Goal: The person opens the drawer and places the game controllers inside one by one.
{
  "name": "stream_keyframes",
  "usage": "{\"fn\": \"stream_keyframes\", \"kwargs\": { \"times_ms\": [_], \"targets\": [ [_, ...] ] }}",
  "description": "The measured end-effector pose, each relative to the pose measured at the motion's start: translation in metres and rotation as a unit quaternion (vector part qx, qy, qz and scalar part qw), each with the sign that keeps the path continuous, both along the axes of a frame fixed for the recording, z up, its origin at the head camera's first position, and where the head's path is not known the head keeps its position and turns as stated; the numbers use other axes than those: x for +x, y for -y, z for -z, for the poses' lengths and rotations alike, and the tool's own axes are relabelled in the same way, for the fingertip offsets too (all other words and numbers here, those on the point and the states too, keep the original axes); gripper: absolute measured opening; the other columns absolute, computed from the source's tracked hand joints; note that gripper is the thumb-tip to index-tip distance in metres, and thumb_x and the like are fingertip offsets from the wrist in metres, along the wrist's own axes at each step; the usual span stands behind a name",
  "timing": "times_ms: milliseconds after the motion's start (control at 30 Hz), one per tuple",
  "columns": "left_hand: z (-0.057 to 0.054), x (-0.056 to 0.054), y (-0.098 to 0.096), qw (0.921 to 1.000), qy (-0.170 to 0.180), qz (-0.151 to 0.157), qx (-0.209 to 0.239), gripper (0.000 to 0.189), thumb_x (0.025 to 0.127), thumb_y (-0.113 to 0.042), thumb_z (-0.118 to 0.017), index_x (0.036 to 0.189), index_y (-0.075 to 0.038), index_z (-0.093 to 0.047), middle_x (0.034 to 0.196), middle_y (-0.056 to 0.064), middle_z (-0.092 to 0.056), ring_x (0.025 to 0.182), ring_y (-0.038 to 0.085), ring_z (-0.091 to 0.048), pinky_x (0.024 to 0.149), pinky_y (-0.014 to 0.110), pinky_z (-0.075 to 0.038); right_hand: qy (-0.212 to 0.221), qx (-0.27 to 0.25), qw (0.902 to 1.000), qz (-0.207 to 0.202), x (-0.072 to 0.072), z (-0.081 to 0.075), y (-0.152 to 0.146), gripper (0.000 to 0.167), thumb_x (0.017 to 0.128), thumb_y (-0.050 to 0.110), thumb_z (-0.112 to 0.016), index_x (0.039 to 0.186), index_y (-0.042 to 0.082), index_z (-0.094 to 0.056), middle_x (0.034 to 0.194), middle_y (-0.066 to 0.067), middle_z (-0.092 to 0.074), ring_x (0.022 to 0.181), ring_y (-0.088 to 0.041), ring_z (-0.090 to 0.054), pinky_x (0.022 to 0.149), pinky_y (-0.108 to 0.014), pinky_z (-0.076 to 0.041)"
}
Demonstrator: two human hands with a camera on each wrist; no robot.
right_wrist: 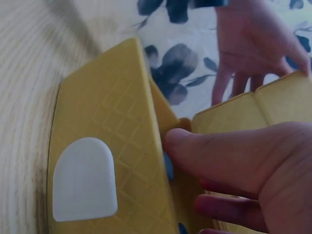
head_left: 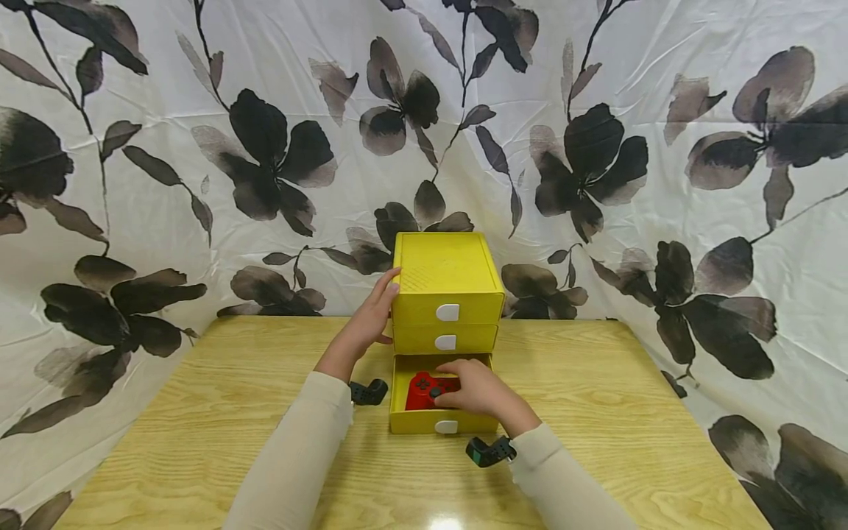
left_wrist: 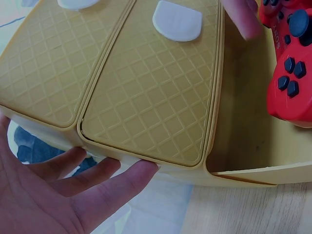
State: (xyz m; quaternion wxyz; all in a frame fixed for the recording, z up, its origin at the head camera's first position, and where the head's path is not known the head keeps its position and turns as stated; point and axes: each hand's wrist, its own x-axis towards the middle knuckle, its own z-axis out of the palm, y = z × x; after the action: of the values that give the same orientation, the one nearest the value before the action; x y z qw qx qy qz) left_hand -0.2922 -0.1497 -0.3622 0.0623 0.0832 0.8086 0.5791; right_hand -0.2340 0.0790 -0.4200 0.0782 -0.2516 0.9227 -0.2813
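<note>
A yellow drawer unit (head_left: 445, 269) stands on the table, its bottom drawer (head_left: 414, 422) pulled out. In that drawer lies a red game controller (head_left: 422, 389) with black buttons, seen closer in the left wrist view as a red controller (left_wrist: 291, 80). My left hand (head_left: 366, 321) rests against the unit's left side, fingers spread and fairly straight. My right hand (head_left: 478, 389) reaches into the drawer over the controller's right part, thumb at the near side and fingers at the far side. In the left wrist view, a right-hand fingertip (left_wrist: 247, 27) shows a small gap from the controller.
Two upper drawers, each with a white tab (head_left: 447, 313), are closed. The wooden table (head_left: 265, 412) extends to both sides and in front. A floral cloth (head_left: 265, 59) hangs behind. Black wrist bands (head_left: 369, 392) are on both arms.
</note>
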Motion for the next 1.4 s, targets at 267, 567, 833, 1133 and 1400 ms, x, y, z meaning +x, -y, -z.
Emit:
{"fn": "stream_keyframes", "kwargs": {
  "times_ms": [267,567,833,1133,1400],
  "targets": [
    [-0.017,0.011,-0.002,0.9997,0.022,0.010,0.007,0.052,0.105,-0.048,-0.025,0.154,-0.040,-0.009,0.163,0.012,-0.004,0.139,0.056,-0.025,0.087,0.072,-0.045,-0.040,-0.023,0.9989,0.008,0.017,-0.007,-0.011,0.046,0.087,0.026,-0.072,0.128,0.007,-0.062,0.130,-0.011,-0.061,0.125,-0.035,-0.052,0.106,-0.052,-0.041],
    [-0.006,0.003,0.000,0.9999,0.010,0.001,0.002,0.052,0.102,-0.056,-0.025,0.152,-0.045,-0.012,0.163,0.010,-0.007,0.139,0.054,-0.027,0.085,0.070,-0.047,-0.074,-0.034,0.9965,0.018,0.030,-0.013,-0.017,0.040,0.088,0.023,-0.071,0.126,0.010,-0.063,0.127,-0.008,-0.064,0.120,-0.031,-0.057,0.102,-0.050,-0.045],
    [-0.001,-0.002,0.001,1.0000,-0.002,-0.003,-0.002,0.053,0.101,-0.060,-0.024,0.150,-0.048,-0.012,0.163,0.009,-0.009,0.138,0.054,-0.030,0.083,0.069,-0.049,-0.108,-0.071,0.9910,0.036,0.041,-0.010,-0.022,0.034,0.087,0.019,-0.072,0.119,0.009,-0.067,0.117,-0.009,-0.068,0.107,-0.029,-0.062,0.091,-0.048,-0.051],
    [-0.002,-0.001,0.000,1.0000,0.002,0.000,-0.002,0.052,0.101,-0.059,-0.024,0.150,-0.049,-0.011,0.163,0.010,-0.010,0.138,0.053,-0.030,0.084,0.069,-0.048,-0.139,-0.107,0.9827,0.059,0.055,0.002,-0.025,0.021,0.086,0.013,-0.073,0.106,0.009,-0.072,0.105,-0.006,-0.071,0.088,-0.020,-0.065,0.074,-0.035,-0.055],
    [-0.008,0.004,-0.002,0.9999,0.012,0.003,0.001,0.052,0.103,-0.054,-0.024,0.152,-0.044,-0.010,0.163,0.012,-0.009,0.138,0.053,-0.029,0.086,0.070,-0.047,-0.135,-0.175,0.9728,0.069,0.065,0.020,-0.027,0.016,0.084,0.003,-0.072,0.099,0.005,-0.072,0.096,-0.008,-0.073,0.083,-0.017,-0.067,0.067,-0.020,-0.056]
  ]
}}
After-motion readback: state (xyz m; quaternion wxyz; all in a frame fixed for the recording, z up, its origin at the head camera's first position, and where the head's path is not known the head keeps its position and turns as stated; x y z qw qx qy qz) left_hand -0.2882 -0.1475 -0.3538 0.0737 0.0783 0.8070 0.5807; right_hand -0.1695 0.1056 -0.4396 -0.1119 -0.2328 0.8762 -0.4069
